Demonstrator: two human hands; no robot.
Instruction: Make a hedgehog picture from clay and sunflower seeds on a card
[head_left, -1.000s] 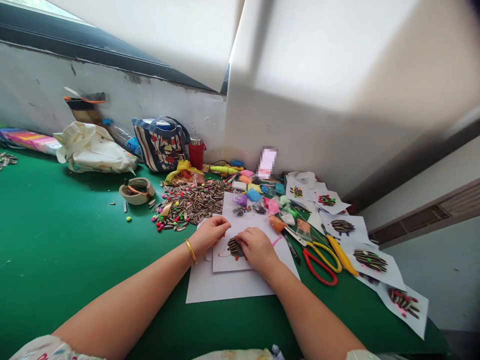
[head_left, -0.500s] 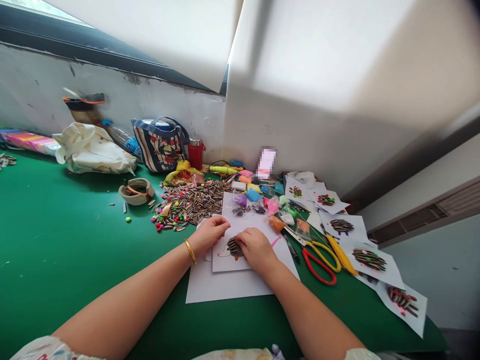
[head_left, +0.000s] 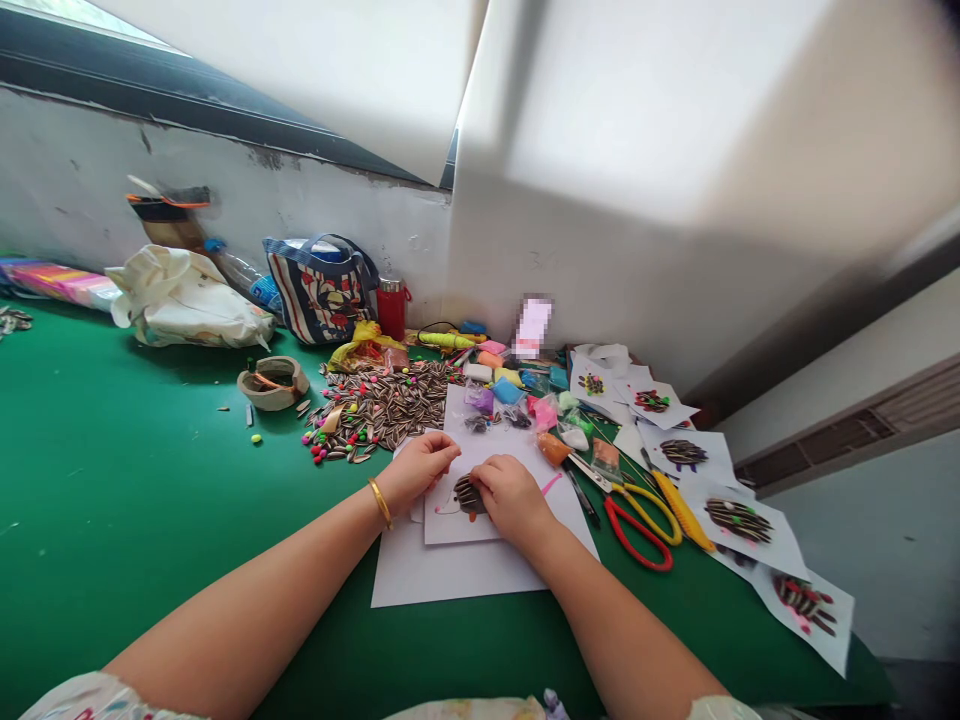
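A small paper (head_left: 450, 532) with a seed-covered animal figure (head_left: 468, 496) lies before me on a larger white sheet (head_left: 420, 585). The figure has a pointed nose, an orange foot and a pink tail. Over its right part, my right hand (head_left: 517, 498) has its fingers bent together, the fingertips touching the striped sunflower seeds. Whatever they grip is hidden. At the paper's upper left, my left hand (head_left: 426, 468), with a gold bangle on the wrist, is closed in a pinch. Anything between its fingertips is too small to name.
Behind my left hand spreads a pile of sunflower seeds (head_left: 405, 400) with coloured pom-poms. Bagged clay (head_left: 508, 390) lies farther back. Scissors (head_left: 641, 525), a yellow utility knife (head_left: 682, 510) and finished seed pictures (head_left: 739, 520) are at right. A round bowl (head_left: 274, 384) sits left.
Almost nothing differs. Both hands keep their places, and the fingertips of my right hand stay on the seed figure.
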